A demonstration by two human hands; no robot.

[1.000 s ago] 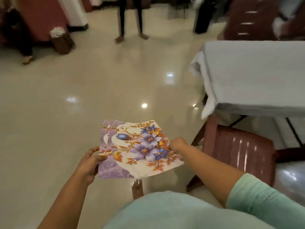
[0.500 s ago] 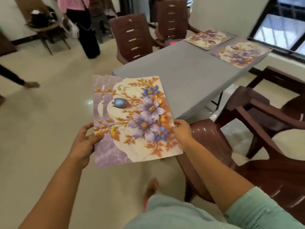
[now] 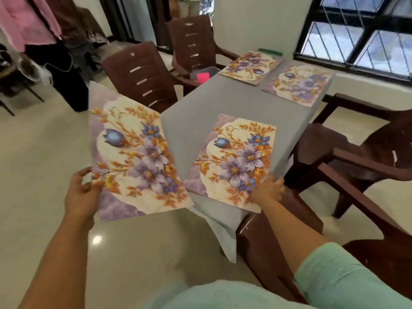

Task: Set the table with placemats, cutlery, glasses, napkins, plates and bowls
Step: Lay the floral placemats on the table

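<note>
My left hand [image 3: 81, 197] grips the lower left edge of a floral placemat [image 3: 133, 157] and holds it in the air left of the table. My right hand [image 3: 268, 190] pinches the near right corner of a second floral placemat [image 3: 234, 161], which lies on the near end of the grey-clothed table [image 3: 223, 101]. Two more floral placemats lie at the far end, one on the left [image 3: 250, 66] and one on the right [image 3: 301, 85].
Dark brown plastic chairs stand around the table: two on the far left [image 3: 140, 74], one at the right [image 3: 367, 152], one close by my right arm [image 3: 267, 241]. A person in dark trousers [image 3: 66, 81] stands at the back left. A barred window [image 3: 361, 32] is at the upper right.
The two stacked placemats have come apart: my right hand carried one onto the near end of the table, my left hand keeps the other. I have stepped closer to the table.
</note>
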